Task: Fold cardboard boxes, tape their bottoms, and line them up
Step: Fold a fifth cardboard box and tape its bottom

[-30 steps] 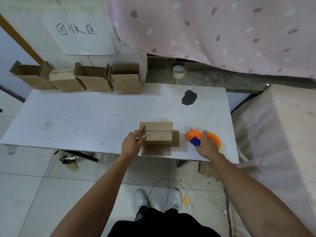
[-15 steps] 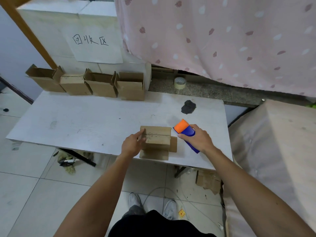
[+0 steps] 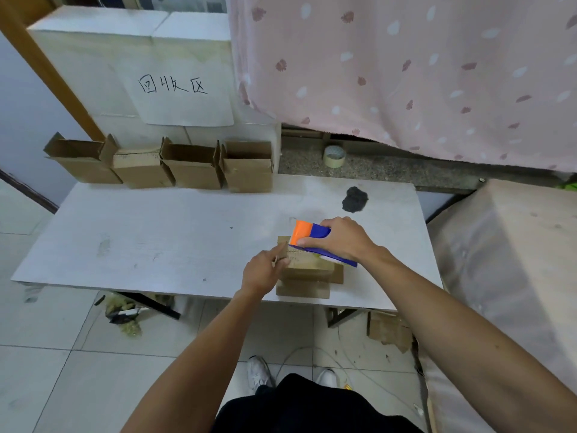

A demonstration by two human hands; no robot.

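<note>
White tabletop (image 3: 171, 239); pink curtain (image 3: 406, 73) behind; right hand (image 3: 343, 239) grips dispenser (image 3: 309, 232); left hand (image 3: 262, 271) holds box (image 3: 307, 267)

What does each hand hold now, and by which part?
The right hand grips the tape dispenser by its blue handle. The left hand holds the cardboard box at its left end.

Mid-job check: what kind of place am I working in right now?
Likely a makeshift packing station in a small workshop or home: a white board table, folded boxes lined up under a handwritten paper sign, and a tape dispenser in the right hand over a cardboard box.
</note>
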